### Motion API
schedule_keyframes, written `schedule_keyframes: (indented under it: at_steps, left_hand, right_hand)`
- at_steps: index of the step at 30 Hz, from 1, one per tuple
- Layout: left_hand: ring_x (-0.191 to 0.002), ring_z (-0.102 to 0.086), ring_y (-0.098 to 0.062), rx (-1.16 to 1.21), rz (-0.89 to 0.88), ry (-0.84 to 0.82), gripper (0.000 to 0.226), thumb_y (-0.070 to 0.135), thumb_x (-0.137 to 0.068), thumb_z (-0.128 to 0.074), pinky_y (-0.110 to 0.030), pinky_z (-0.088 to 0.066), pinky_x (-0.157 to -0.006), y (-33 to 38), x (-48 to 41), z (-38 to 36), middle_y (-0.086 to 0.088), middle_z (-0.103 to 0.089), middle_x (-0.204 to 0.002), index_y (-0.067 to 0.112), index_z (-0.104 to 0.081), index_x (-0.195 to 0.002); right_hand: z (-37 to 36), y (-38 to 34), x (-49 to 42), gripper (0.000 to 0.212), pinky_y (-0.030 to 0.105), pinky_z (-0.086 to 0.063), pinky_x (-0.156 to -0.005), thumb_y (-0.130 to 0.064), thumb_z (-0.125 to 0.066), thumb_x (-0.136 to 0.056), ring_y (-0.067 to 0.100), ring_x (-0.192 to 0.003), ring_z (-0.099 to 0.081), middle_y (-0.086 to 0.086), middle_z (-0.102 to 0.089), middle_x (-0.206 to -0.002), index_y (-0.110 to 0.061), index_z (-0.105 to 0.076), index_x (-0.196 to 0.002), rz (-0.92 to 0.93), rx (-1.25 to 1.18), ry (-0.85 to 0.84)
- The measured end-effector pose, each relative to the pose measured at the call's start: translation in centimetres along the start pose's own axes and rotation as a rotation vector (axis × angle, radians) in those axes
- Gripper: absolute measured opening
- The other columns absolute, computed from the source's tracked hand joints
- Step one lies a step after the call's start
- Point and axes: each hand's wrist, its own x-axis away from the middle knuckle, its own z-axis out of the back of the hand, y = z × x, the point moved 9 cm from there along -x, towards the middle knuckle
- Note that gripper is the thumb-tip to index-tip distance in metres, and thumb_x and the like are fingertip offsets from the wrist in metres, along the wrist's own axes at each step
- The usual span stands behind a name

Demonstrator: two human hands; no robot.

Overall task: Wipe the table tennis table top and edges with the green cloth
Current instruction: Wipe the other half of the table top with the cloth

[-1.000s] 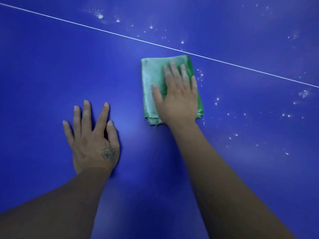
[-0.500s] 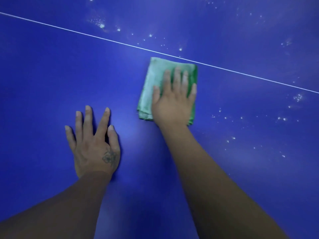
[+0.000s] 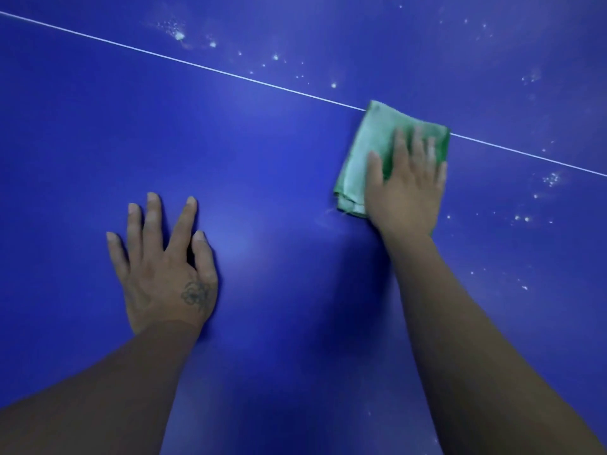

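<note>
A folded green cloth (image 3: 361, 159) lies flat on the blue table tennis table top (image 3: 262, 152), its far corner over the thin white centre line (image 3: 197, 64). My right hand (image 3: 407, 188) presses on the cloth with straight, spread fingers and covers its right half. My left hand (image 3: 164, 267) rests flat on the bare table at the lower left, fingers spread, well apart from the cloth.
White specks and droplets (image 3: 522, 218) dot the table to the right of the cloth, and more droplets (image 3: 179, 36) lie beyond the white line at the top. No table edge is in view.
My right hand has slid the cloth to the right and a little away, onto the white line. My left hand has stayed flat in the same spot.
</note>
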Motion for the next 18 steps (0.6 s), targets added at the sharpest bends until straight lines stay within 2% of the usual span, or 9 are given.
schedule_keyframes:
  at_steps: [3, 6, 10, 13, 16, 18]
  left_hand:
    - [-0.167, -0.014, -0.026, -0.005, -0.012, 0.006, 0.054, 0.047, -0.113, -0.029, -0.052, -0.001, -0.135, -0.1, -0.1, -0.1, -0.004, -0.025, -0.178, 0.037, -0.042, -0.165]
    - [-0.166, -0.016, -0.028, -0.007, -0.013, 0.014, 0.054, 0.046, -0.113, -0.032, -0.052, -0.001, -0.134, 0.0, 0.0, 0.1, -0.006, -0.027, -0.177, 0.035, -0.043, -0.165]
    - [-0.167, -0.016, -0.028, 0.001, -0.005, 0.003, 0.054, 0.043, -0.112, -0.035, -0.052, -0.002, -0.134, 0.2, -0.1, 0.3, -0.006, -0.027, -0.177, 0.034, -0.045, -0.164]
    - [-0.167, -0.014, -0.028, 0.001, 0.000, -0.017, 0.055, 0.044, -0.111, -0.035, -0.054, -0.002, -0.135, 0.0, -0.2, 0.2, -0.006, -0.026, -0.178, 0.034, -0.044, -0.164]
    - [-0.167, -0.011, -0.026, 0.003, 0.005, -0.037, 0.055, 0.045, -0.112, -0.034, -0.053, -0.001, -0.135, 0.0, -0.2, 0.1, -0.005, -0.023, -0.179, 0.036, -0.042, -0.165]
    - [-0.167, -0.010, -0.025, 0.006, 0.009, -0.047, 0.055, 0.046, -0.112, -0.033, -0.052, 0.000, -0.135, 0.1, -0.2, 0.0, -0.004, -0.022, -0.179, 0.037, -0.041, -0.165]
  right_hand:
    - [0.3, 1.2, 3.4, 0.067, 0.052, -0.003, -0.135, -0.055, -0.031, -0.113, 0.024, -0.169, -0.008, 0.003, -0.013, -0.182, -0.026, -0.023, -0.173, -0.072, 0.039, 0.016]
    - [-0.1, -1.2, 6.8, 0.067, 0.055, -0.003, -0.135, -0.054, -0.027, -0.114, 0.027, -0.169, -0.005, 0.005, -0.009, -0.183, -0.027, -0.018, -0.174, -0.072, 0.090, 0.016]
    - [-1.9, -8.6, 10.5, 0.066, 0.058, -0.001, -0.133, -0.055, -0.021, -0.110, 0.030, -0.169, -0.004, 0.007, -0.007, -0.183, -0.035, -0.022, -0.173, 0.107, 0.048, -0.010]
    - [-2.6, -12.2, 12.1, 0.062, 0.059, -0.005, -0.133, -0.055, -0.029, -0.111, 0.028, -0.169, -0.008, 0.006, -0.014, -0.182, -0.037, -0.030, -0.171, 0.296, -0.004, -0.008]
    - [-1.9, -10.8, 11.2, 0.062, 0.054, -0.011, -0.134, -0.058, -0.041, -0.109, 0.023, -0.167, -0.019, 0.001, -0.026, -0.179, -0.034, -0.041, -0.167, 0.374, -0.073, 0.023]
    - [-1.4, -8.2, 9.8, 0.064, 0.051, -0.013, -0.134, -0.059, -0.042, -0.108, 0.021, -0.166, -0.022, -0.003, -0.029, -0.178, -0.033, -0.043, -0.166, 0.342, -0.058, 0.044]
